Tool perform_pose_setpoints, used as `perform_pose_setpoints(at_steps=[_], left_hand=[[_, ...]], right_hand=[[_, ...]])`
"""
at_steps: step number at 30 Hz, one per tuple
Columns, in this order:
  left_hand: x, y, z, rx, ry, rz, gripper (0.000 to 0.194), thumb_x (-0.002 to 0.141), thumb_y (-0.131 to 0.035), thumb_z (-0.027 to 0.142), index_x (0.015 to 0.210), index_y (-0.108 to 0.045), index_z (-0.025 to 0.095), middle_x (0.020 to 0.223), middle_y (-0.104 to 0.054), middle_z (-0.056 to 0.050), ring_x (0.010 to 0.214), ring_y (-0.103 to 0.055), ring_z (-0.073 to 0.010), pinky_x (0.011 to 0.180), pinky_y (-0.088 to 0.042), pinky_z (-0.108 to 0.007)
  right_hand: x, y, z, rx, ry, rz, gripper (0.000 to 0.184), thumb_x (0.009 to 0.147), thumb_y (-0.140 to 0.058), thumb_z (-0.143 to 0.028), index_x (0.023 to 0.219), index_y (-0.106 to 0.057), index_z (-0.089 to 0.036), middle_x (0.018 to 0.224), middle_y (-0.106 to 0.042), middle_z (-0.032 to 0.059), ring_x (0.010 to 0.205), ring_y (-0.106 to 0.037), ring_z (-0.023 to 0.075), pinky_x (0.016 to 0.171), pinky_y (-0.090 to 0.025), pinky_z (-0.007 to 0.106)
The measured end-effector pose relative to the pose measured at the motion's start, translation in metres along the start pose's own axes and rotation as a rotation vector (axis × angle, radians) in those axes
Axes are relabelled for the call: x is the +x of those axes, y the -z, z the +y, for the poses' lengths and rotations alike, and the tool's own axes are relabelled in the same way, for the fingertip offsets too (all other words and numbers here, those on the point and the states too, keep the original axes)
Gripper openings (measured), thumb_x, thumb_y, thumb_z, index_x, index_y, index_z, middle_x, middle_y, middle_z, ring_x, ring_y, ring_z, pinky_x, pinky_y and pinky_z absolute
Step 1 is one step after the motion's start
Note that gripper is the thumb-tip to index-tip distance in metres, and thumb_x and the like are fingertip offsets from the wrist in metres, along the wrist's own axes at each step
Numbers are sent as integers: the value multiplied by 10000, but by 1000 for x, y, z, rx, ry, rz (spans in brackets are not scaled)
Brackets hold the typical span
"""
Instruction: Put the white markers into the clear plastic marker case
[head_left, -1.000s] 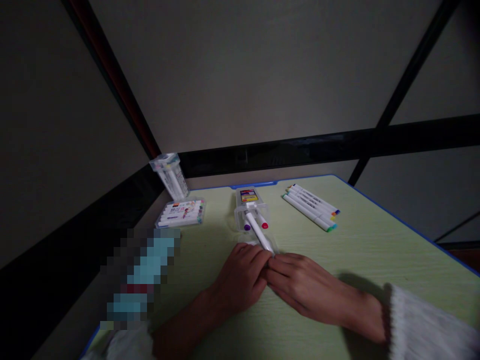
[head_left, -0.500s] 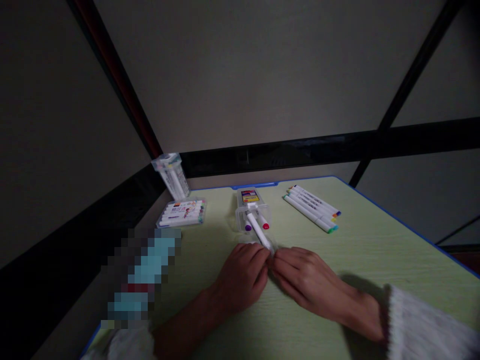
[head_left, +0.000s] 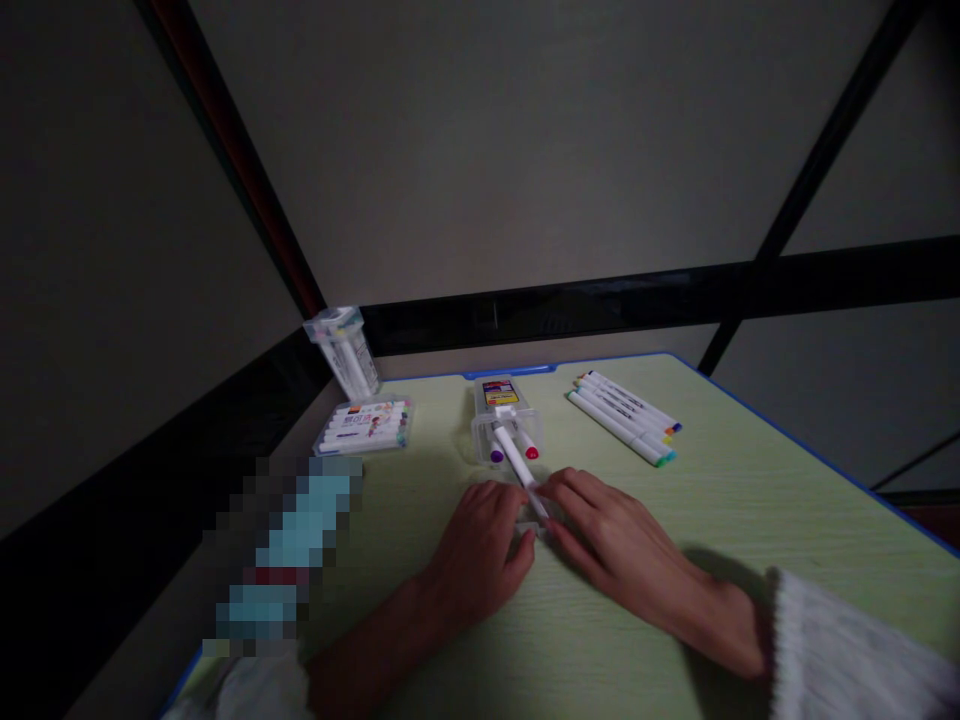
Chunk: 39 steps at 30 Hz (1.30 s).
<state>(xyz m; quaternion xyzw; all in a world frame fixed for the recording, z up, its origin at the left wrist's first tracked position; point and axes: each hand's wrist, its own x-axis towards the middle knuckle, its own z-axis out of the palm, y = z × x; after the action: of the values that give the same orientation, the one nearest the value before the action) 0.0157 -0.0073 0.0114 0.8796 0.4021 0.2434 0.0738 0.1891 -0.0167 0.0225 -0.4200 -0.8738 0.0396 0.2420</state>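
Two markers [head_left: 532, 453] inside the clear case [head_left: 496, 395]; one white marker [head_left: 516, 457], seemingly part-way in, pinched by fingers of the right hand [head_left: 611, 525]. Left hand [head_left: 478, 540]: thumb parted, grip cannot be told. Outside: loose markers [head_left: 622, 415], bench [head_left: 712, 520].

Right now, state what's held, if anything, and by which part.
The right hand holds a white-bodied marker by its near end; whether the left hand grips anything is unclear.

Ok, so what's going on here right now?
The person's right hand has its fingertips at the near end of a slim white marker, which slants from the mouth of a clear plastic box on the pale green table. The left hand is close beside it; either hand's grip is unclear. Other white markers lie farther right.
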Motion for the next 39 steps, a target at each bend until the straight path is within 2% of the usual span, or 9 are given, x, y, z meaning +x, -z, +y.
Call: perform_pose_setpoints(at_steps=[6, 14, 21, 28, 34, 39], left_hand=[[-1, -1, -1, -29, 5, 21, 263, 755, -493, 106, 1008, -461, 166, 952, -565, -68, 906, -518, -227, 815, -444, -400], [-1, -2, -2, -24, -36, 104, 270, 746, -492, 94, 1008, -459, 152, 944, -576, -81, 891, -531, -232, 806, -456, -399], [0, -1, 1, -38, -44, 159, 275, 758, -463, 107, 1027, -442, 159, 951, -576, -86, 886, -534, -229, 794, -460, -401], [-1, -2, 0, -39, -51, 180, 251, 763, -449, 109, 1007, -450, 168, 909, -576, -73, 845, -542, -215, 763, -467, -379], [-1, -2, -2, -37, -66, 197, 244, 771, -441, 103, 1007, -446, 164, 902, -575, -75, 832, -537, -215, 756, -468, -377], [-2, -2, -1, -51, -61, 171, 253, 772, -439, 102, 1016, -452, 169, 930, -580, -77, 867, -541, -215, 778, -463, -378]], right_hand=[[1, -1, 2, 22, -10, -68, 299, 878, -421, -248, 1134, -523, -131, 945, -587, 112, 879, -551, 232, 755, -485, 417], [-1, -1, 1, 83, -18, -90, 305, 880, -422, -233, 1157, -500, -132, 985, -582, 118, 913, -540, 234, 787, -478, 432], [-2, -2, 2, 112, 10, -44, 301, 866, -421, -199, 1149, -501, -131, 984, -588, 122, 921, -549, 233, 783, -488, 429], [-4, -4, 2, 119, 72, -1, 283, 882, -407, -205, 1135, -522, -150, 901, -605, 90, 813, -582, 198, 720, -501, 366], [-4, -4, 3, 110, 101, 29, 263, 910, -360, -226, 1045, -568, -137, 809, -610, 78, 724, -581, 193, 651, -492, 341], [-3, -3, 3, 130, 114, 60, 277, 923, -334, -226, 1048, -566, -142, 777, -604, 72, 684, -571, 179, 613, -486, 312]])
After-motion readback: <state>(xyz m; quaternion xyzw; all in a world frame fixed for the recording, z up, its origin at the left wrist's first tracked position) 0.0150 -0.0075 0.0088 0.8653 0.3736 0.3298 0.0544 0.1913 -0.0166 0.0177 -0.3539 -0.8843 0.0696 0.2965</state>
